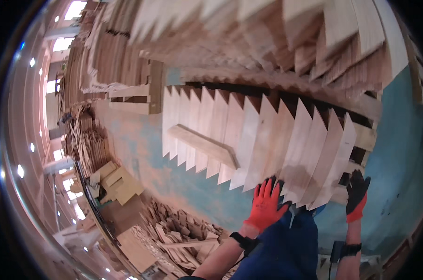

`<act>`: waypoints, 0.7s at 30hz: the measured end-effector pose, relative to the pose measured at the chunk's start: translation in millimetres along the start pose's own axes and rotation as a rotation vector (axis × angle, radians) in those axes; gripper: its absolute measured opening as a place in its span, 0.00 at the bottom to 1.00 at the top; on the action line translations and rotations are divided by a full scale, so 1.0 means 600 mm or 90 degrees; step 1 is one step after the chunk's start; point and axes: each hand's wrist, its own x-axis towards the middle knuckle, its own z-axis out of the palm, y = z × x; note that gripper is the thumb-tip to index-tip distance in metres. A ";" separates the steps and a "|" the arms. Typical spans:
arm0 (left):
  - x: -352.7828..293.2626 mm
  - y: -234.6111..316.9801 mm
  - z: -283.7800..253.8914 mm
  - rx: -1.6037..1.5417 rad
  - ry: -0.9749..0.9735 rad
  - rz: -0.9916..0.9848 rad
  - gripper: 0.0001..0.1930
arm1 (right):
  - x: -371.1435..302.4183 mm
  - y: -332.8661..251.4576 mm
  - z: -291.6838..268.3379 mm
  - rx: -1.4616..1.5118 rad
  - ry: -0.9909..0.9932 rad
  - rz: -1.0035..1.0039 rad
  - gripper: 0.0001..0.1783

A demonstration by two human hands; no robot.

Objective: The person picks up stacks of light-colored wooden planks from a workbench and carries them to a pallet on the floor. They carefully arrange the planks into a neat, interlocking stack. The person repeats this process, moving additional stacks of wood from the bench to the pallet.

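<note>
A row of pale wooden boards with slanted ends lies side by side in front of me, making a sawtooth edge. One loose board rests at an angle across the left part of the row. My left hand, in a red glove with dark fingertips, is at the near points of the boards with its fingers spread. Whether it presses on them I cannot tell. Beyond the right end of the row is my right hand, in a black and red glove, its fingers stretched out and nothing in it.
Tall stacks of similar slant-cut boards rise behind the row. A wooden pallet shows under its right end. Stacked timber stands at the far left. Wood offcuts are heaped at the near left, beside yellowish panels. The floor is worn blue-green.
</note>
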 end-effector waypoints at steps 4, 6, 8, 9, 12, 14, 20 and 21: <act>-0.147 -0.039 -0.035 -0.050 -0.066 -0.079 0.37 | -0.105 -0.129 0.021 -0.092 -0.022 0.095 0.38; -0.233 -0.052 -0.058 -0.071 -0.107 -0.118 0.34 | -0.156 -0.183 0.050 -0.119 -0.067 0.104 0.36; -0.318 -0.062 -0.098 -0.043 -0.127 -0.121 0.32 | -0.207 -0.215 0.066 -0.193 -0.089 0.093 0.33; -0.365 -0.061 -0.112 -0.034 -0.133 -0.124 0.31 | -0.230 -0.236 0.073 -0.236 -0.103 0.083 0.32; -0.495 -0.076 -0.149 -0.065 -0.156 -0.205 0.30 | -0.331 -0.295 0.144 -0.296 -0.187 0.032 0.28; -0.563 -0.088 -0.159 -0.073 -0.172 -0.247 0.30 | -0.373 -0.305 0.155 -0.371 -0.245 0.006 0.27; -0.653 -0.183 -0.180 -0.147 -0.294 -0.315 0.32 | -0.553 -0.320 0.207 -0.588 -0.267 -0.057 0.24; -0.637 -0.197 -0.189 -0.170 -0.301 -0.316 0.32 | -0.570 -0.303 0.201 -0.529 -0.226 -0.017 0.24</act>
